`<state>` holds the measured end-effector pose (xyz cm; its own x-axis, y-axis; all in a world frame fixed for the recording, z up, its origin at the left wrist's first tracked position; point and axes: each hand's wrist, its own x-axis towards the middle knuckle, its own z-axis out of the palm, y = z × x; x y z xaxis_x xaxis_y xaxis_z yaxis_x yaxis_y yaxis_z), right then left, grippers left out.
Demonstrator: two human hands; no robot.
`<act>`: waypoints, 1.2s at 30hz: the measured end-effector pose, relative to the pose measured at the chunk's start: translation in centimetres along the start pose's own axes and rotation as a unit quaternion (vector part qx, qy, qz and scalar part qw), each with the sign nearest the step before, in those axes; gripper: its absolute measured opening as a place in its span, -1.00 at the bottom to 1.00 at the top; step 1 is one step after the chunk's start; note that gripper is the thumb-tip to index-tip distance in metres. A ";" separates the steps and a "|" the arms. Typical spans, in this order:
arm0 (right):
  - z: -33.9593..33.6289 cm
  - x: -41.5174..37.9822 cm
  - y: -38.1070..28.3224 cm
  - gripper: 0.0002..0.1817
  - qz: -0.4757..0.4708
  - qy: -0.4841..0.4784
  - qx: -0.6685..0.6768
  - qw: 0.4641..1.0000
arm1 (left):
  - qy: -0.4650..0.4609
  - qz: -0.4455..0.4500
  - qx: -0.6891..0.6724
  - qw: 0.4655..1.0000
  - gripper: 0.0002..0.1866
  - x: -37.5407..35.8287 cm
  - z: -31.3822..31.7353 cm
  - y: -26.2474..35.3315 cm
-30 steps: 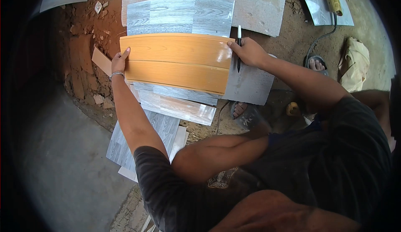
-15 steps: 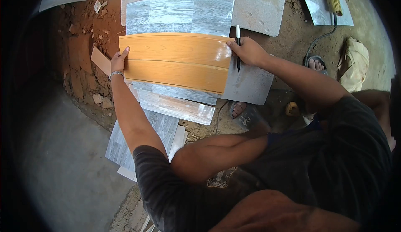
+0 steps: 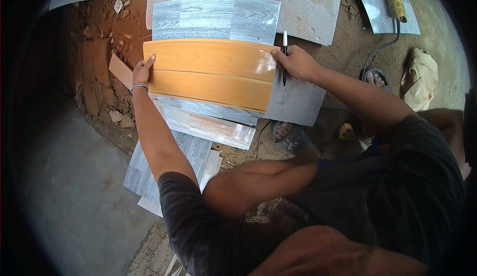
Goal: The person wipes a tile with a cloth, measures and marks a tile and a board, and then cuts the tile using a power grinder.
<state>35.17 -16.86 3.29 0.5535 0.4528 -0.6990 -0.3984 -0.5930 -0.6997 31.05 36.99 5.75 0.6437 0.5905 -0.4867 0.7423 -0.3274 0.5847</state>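
A glossy orange wood-look tile [image 3: 208, 74] with a groove along its middle lies level over a grey wood-pattern tile [image 3: 213, 20]. My left hand [image 3: 143, 70] grips its left edge, thumb on top and the other fingers partly hidden. At the tile's upper right corner, my right hand [image 3: 299, 62] pinches the edge under its thumb. A black marker pen [image 3: 284, 69] with a white end also sits in that hand, pointing toward my body. Beneath the orange tile, the near edge of a pale brown wood-pattern tile [image 3: 208, 127] shows.
Pale slabs [image 3: 318, 7] support the tiles. More grey tiles [image 3: 171, 164] lie near my left arm. Reddish broken earth [image 3: 94, 77] borders the left side. At right are a yellow tool [image 3: 394, 0] with a cord, a beige cloth [image 3: 421, 79] and my sandalled feet.
Both hands keep their hold on the orange tile and the marker pen. The whole view has shifted very slightly; nothing else visibly differs.
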 end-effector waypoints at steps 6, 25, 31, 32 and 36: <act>0.0 0.1 0.1 -0.40 -0.003 -0.004 -0.002 1.000 | -0.001 0.003 -0.011 1.000 -0.50 -0.1 0.1 0.0; 0.1 -0.3 -0.2 -0.40 0.009 0.002 -0.007 1.000 | 0.018 0.020 0.028 0.999 -0.44 0.6 -0.5 0.8; 0.1 -0.5 -0.2 -0.42 0.015 -0.003 0.019 1.000 | 0.001 0.012 0.026 1.000 -0.53 0.2 -0.4 1.1; 0.1 -0.4 -0.1 -0.43 0.016 -0.004 0.021 1.000 | 0.001 0.011 0.026 1.000 -0.53 0.2 -0.3 1.0; 0.2 -0.4 0.0 -0.43 0.012 -0.001 0.024 1.000 | 0.002 0.007 0.016 1.000 -0.52 0.4 0.0 0.9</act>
<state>34.79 -16.92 3.52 0.5420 0.4398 -0.7161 -0.4460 -0.5716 -0.6887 31.93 36.94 6.11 0.6529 0.5884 -0.4770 0.7395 -0.3590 0.5695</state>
